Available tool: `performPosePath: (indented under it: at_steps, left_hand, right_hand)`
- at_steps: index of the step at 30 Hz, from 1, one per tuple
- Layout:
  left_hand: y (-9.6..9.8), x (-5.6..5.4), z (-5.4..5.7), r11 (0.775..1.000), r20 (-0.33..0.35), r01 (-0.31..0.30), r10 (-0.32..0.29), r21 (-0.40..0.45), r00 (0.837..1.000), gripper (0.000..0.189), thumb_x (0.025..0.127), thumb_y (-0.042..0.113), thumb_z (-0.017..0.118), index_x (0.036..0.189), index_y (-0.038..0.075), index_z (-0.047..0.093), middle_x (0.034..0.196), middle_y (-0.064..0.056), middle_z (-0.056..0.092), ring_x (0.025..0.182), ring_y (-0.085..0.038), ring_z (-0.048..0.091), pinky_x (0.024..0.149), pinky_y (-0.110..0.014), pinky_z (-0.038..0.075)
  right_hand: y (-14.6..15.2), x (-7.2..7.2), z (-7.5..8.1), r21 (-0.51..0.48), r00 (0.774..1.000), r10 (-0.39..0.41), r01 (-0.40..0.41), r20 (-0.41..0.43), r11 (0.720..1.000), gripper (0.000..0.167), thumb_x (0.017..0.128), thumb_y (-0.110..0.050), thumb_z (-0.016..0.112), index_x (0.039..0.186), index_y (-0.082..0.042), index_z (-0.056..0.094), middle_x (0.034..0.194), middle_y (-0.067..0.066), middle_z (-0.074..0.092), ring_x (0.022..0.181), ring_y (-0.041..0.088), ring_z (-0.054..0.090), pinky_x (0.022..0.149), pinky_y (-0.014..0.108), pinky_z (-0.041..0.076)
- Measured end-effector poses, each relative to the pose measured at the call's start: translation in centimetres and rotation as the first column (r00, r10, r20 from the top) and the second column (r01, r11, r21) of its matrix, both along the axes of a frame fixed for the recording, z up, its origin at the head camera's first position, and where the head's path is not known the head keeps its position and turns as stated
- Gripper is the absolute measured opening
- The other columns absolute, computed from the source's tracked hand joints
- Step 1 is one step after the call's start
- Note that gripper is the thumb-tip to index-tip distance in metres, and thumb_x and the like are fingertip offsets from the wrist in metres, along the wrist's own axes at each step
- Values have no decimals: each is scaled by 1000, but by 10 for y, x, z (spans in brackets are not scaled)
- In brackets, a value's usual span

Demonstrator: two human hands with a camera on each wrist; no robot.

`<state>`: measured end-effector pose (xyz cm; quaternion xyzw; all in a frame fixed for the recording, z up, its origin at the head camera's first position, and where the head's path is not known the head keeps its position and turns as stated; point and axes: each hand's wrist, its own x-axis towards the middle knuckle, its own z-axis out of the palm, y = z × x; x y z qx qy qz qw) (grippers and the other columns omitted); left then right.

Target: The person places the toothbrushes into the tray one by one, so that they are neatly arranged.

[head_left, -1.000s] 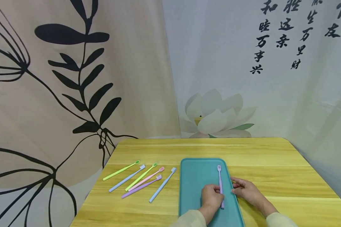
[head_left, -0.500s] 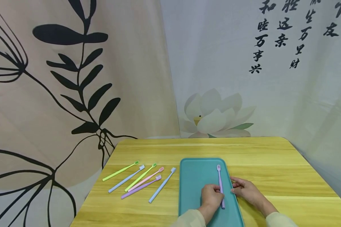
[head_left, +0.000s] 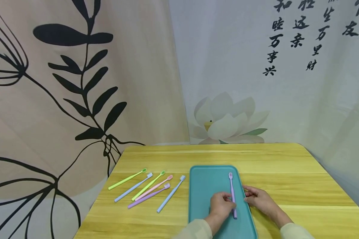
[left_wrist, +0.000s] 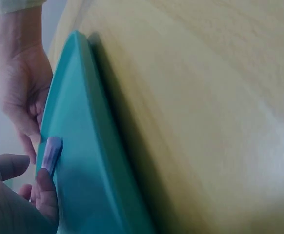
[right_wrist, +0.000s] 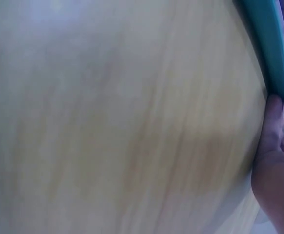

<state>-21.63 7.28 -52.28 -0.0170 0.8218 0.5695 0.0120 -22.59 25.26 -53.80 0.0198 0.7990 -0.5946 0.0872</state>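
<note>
On the teal tray (head_left: 206, 181), a purple toothbrush (head_left: 231, 186) lies lengthwise near the right rim, bristles up. My left hand (head_left: 220, 207) is over the tray beside the handle. In the left wrist view its thumb (left_wrist: 10, 165) stands apart from its other fingers, with the purple handle (left_wrist: 51, 151) just past the fingertips. At the tray's right rim, my right hand (head_left: 263, 202) holds the edge between thumb and fingers. The right wrist view shows the thumb (right_wrist: 273, 112) against the tray's outer wall (right_wrist: 269, 44).
Left of the tray, several toothbrushes lie slanted on the wooden table (head_left: 275, 159): green (head_left: 127, 179), blue (head_left: 133, 188), pink (head_left: 154, 188), purple (head_left: 149, 196) and another blue one (head_left: 171, 194). A printed curtain (head_left: 149, 83) hangs behind the table.
My left hand has shifted slightly left and its fingers have loosened from the purple handle. The toothbrush, the tray and my right hand stay where they were.
</note>
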Motion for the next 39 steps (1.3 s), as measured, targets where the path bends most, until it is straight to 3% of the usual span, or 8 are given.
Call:
performPosePath:
  at_steps: [5,12,19,27,33,39]
  left_hand:
    - [-9,-6,3,1000,-63,21,-20,8,998,22,68,-9,81,85,3,73,67,7,56,60,-3,48,53,-20,45]
    - [-25,-15,14,994,-25,62,-60,95,998,28,71,-10,78,96,-1,72,74,2,58,61,-7,52,53,-22,49]
    - [-49,-29,22,987,-46,110,-105,117,993,30,77,-4,78,106,-2,71,82,0,62,63,-8,52,53,-23,46]
    - [-72,-42,28,984,-72,109,-99,139,992,29,77,-3,76,105,-3,71,83,-4,64,67,-8,52,57,-24,47]
    - [-93,-55,31,989,-50,80,-74,126,996,31,79,0,76,109,-2,71,86,-3,64,67,-9,53,59,-24,47]
    - [-115,-65,32,983,-48,74,-67,168,997,33,81,-1,74,113,-3,70,90,-6,64,71,-10,54,59,-24,46]
  right_hand:
    - [-1,0,-1,18,1000,-8,8,-7,1000,56,91,0,65,142,11,44,108,15,59,96,22,58,80,36,56]
    - [-3,1,0,18,1000,-22,22,0,1000,55,92,-1,64,143,10,44,107,15,58,94,22,56,79,35,56]
    - [-3,1,0,24,1000,-20,21,-16,1000,55,92,1,62,143,10,44,106,14,58,94,21,55,77,33,55]
    - [-4,2,0,36,999,-47,47,-5,998,53,92,2,62,142,8,47,105,14,59,95,22,55,77,32,55]
    - [-2,2,-2,32,999,-49,50,-18,998,54,91,1,63,141,9,47,105,14,58,95,22,56,77,32,56]
    - [-2,2,-1,49,999,-44,45,-21,998,54,91,0,64,141,9,47,106,13,59,95,21,56,77,32,55]
